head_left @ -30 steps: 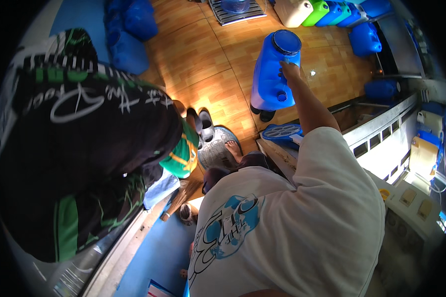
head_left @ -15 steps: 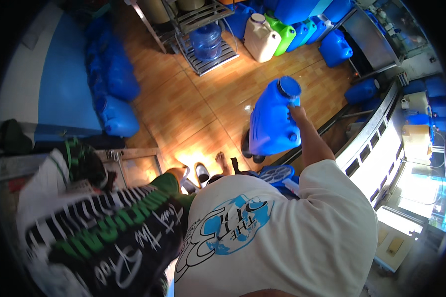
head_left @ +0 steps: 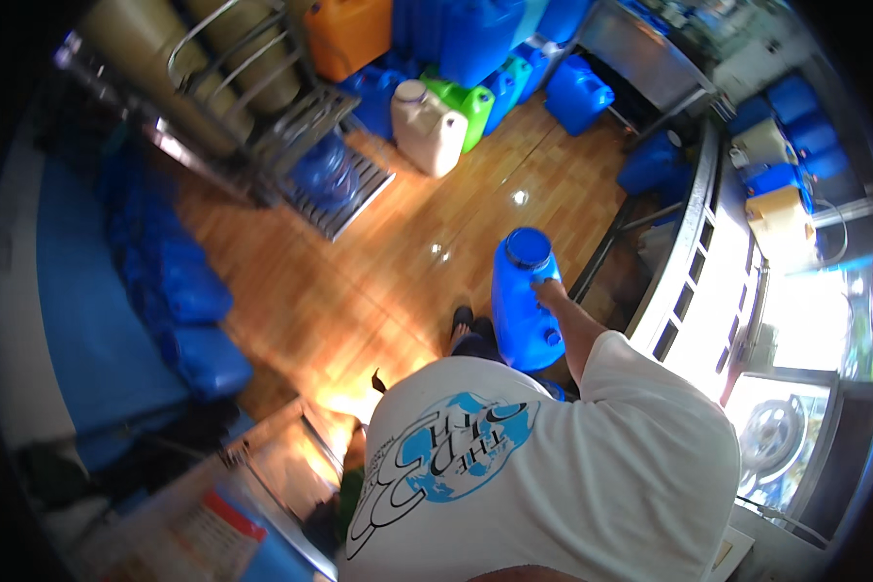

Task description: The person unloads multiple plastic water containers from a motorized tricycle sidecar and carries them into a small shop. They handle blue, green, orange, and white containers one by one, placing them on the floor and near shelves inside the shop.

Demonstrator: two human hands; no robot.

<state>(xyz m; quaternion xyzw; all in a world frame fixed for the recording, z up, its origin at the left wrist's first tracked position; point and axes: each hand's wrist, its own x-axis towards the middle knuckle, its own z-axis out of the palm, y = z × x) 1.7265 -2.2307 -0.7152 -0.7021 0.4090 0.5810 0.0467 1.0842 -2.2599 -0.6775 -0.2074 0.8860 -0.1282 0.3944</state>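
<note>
My right hand is closed around the handle of a blue plastic water jug with a round screw cap on top. The jug hangs upright at the end of my stretched right arm, in front of me and slightly to the right, beside my dark-shod feet. Its lower end comes close to my white shirt. My left hand does not show.
A metal rack holding a clear blue bottle stands ahead left. A white jug, a green jug and several blue jugs line the back. More blue containers lie left. A white barred barrier curves along the right.
My view has turned left, so the rack looks nearer. The jug, still in my right hand, sits lower in view and closer to me. The person in the black shirt at left is nearly out of sight.
</note>
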